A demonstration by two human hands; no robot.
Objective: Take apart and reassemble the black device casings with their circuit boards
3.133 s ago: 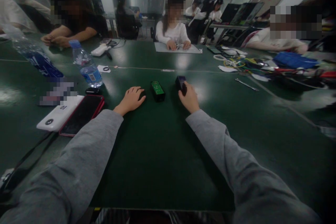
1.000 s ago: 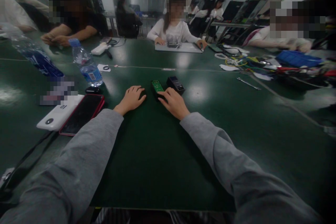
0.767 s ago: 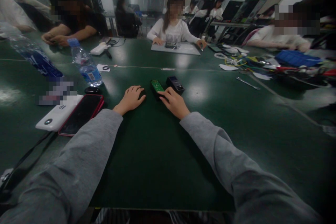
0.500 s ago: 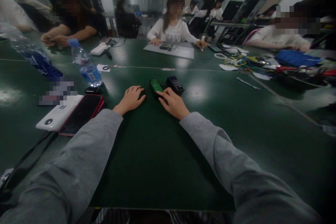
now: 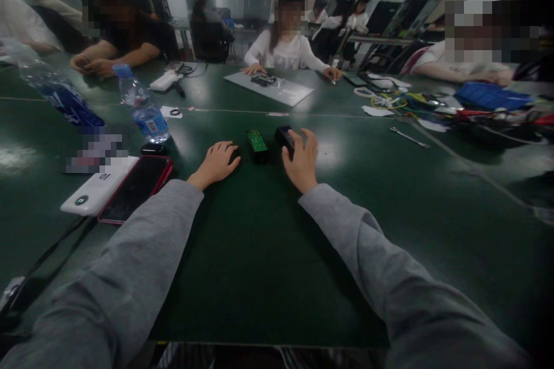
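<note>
My left hand lies flat on the dark green table, fingers spread, left of a black box with a green circuit board on its top. That board box stands alone, with no hand on it. My right hand is over the right side of a second black box. Its thumb and fingers are apart and curved about this box, hiding much of it. Whether the fingertips touch the box I cannot tell.
On the left are a water bottle, a blue-labelled larger bottle, a white power bank and a red-cased phone. A wrench and tangled wires lie right. Across the table a person handles a grey board.
My right hand has left the circuit-board box and moved right to the other black box. My left hand stays put. Across the table, the grey board has turned and shifted left.
</note>
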